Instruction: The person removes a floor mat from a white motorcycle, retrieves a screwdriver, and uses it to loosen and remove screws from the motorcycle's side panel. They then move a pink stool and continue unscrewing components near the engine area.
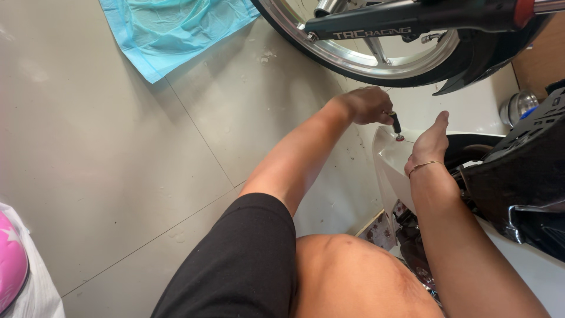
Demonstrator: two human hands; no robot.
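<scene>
My left hand [368,105] is closed around a short black screwdriver [396,125], whose tip stands on a screw at the top edge of a white plastic body panel [389,158]. Just to the right, my right hand [431,141] rests flat against that panel, fingers together and pointing up; a thin bracelet circles the wrist. Both arms reach forward over my bare knee and black shorts.
A motorcycle wheel [376,59] with a silver rim and black tyre stands just beyond the hands. Black motorcycle parts [524,171] fill the right side. A light blue sheet [170,29] lies on the tiled floor at the upper left. A pink object in plastic [12,265] sits lower left.
</scene>
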